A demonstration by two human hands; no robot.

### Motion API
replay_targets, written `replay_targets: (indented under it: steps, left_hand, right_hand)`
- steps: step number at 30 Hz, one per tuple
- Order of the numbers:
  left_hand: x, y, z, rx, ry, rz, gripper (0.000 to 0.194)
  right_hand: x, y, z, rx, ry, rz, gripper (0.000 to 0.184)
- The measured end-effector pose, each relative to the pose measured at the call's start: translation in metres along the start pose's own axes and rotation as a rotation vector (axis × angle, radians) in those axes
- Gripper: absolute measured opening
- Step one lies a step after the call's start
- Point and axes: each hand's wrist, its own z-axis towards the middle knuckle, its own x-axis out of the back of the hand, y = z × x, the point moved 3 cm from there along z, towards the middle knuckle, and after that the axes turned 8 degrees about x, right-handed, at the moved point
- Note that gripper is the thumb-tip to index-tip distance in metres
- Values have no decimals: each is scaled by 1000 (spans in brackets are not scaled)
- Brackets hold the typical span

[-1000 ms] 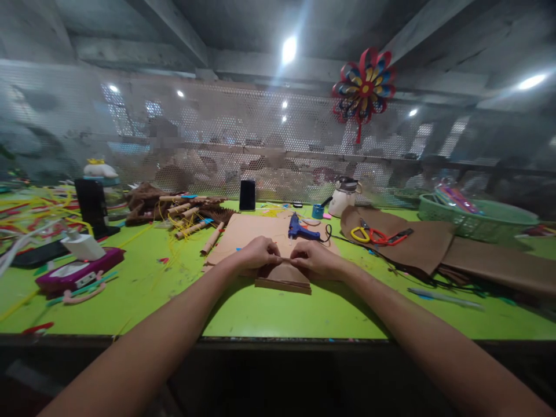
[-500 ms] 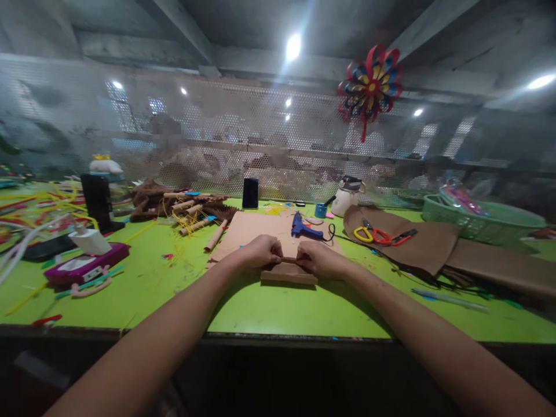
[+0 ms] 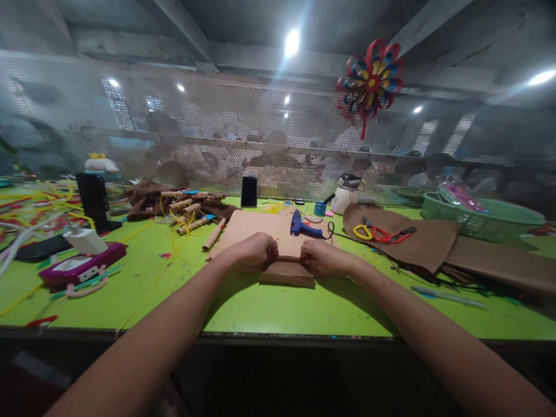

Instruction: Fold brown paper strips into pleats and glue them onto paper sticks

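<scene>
A strip of folded brown paper (image 3: 287, 273) lies near the front of the green table, with a raised fold along its far edge. My left hand (image 3: 259, 250) pinches the left end of that fold, fingers closed. At the right end, my right hand (image 3: 319, 258) is closed on the same fold. Both hands rest over the near edge of a tan cardboard sheet (image 3: 247, 223). Just beyond the hands, a blue glue gun (image 3: 306, 227) lies on this sheet, its cord running right. The fingertips are partly hidden.
Rolled brown paper tubes (image 3: 193, 223) with yellow strands lie left of the cardboard. Scissors (image 3: 382, 234) rest on brown paper (image 3: 428, 246) at right, before a green basket (image 3: 512, 217). A purple power strip (image 3: 84, 266) sits left. A phone (image 3: 249, 192) stands at the back.
My hands have moved slightly apart along the paper's fold, the left hand leftward and the right hand a little rightward. More of the fold shows between them.
</scene>
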Motion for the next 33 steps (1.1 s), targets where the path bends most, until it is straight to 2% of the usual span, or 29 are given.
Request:
replay_targets:
  steps: [6,10,15,18,25,33]
  left_hand:
    - [4,2,-4,-9,-22,64,32]
    - [8,5,-7,-3,25,79,31]
    - [12,13,-7,4,38,89,24]
    - [12,15,-7,1,51,128,21]
    - [10,11,-7,6,78,164,16]
    - [8,1,-3,-5,52,122,19]
  right_hand:
    - [0,-5,1,18,-12,-51,7]
    - [0,-5,1,22,13,-41,8]
    - [-3,-5,4,-28,83,-54,19]
    - [-6,-7,6,-71,96,-47,17]
    - [-8,-7,6,-105,97,48,5]
    - [-6,-5,2,-38,33,47,11]
